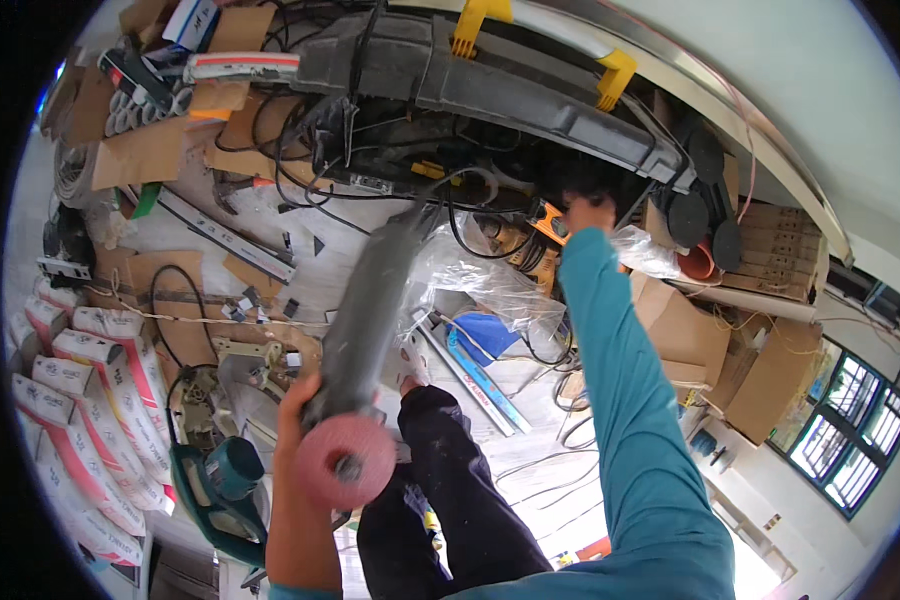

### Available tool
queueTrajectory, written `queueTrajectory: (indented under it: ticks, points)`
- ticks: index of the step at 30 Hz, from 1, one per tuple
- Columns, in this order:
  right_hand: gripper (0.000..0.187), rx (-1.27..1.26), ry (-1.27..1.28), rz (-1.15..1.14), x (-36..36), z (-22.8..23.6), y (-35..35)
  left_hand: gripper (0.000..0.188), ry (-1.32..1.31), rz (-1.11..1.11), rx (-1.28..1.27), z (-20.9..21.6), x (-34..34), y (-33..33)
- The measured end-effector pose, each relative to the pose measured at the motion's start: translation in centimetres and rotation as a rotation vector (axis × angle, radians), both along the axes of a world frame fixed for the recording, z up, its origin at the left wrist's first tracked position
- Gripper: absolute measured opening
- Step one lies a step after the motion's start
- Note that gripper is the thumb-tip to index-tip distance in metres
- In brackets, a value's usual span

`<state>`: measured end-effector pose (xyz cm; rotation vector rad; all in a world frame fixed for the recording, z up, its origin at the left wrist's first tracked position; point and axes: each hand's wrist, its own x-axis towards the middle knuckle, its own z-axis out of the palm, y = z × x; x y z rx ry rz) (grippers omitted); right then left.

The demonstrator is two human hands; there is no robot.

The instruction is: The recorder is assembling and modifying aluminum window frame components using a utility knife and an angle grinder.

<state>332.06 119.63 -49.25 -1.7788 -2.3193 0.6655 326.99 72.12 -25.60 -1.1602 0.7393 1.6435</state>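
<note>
My left hand [298,415] is closed round the body of a long grey angle grinder [360,310]. A pinkish-red disc [322,468] sits at the grinder's near end, and its cable end points away from me. My right arm stretches far forward, with my right hand [590,214] in the shadow below a long dark grey tool stand [560,115]. The fingers are blurred and partly lost against something dark. Close beside that hand is an orange-and-black item [547,220]. Clear plastic sheeting [485,285] lies between the grinder and my right arm.
Red-and-white bags [100,380] are stacked on the left, near a green circular saw [225,485]. Black cables [290,165] tangle below the stand. A blue spirit level [485,380] lies ahead of my legs. Cardboard boxes [685,330] stand at the right.
</note>
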Motion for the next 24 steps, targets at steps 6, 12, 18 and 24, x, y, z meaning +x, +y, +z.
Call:
queueTrajectory:
  ticks: [6, 12, 18, 24]
  points:
    - [0.118, -0.064, 0.261, 0.549, -3.4, 11.1, -24.0, 0.068, 0.070, 0.073, -0.389, 13.1, 5.0, -12.2]
    - [0.062, 0.148, 0.403, 0.851, -6.4, 21.1, -31.4, 0.075, 0.105, 0.050, -0.322, 25.3, 12.8, -19.1]
    - [0.027, -0.313, 0.413, 1.392, -2.5, 30.8, -36.7, 0.072, 0.349, 0.255, 0.284, 31.5, 24.7, -28.7]
    - [0.051, -0.327, -0.197, 1.393, 10.2, 40.5, -37.2, 0.078, 0.906, 0.435, 0.805, 38.8, 30.8, -36.5]
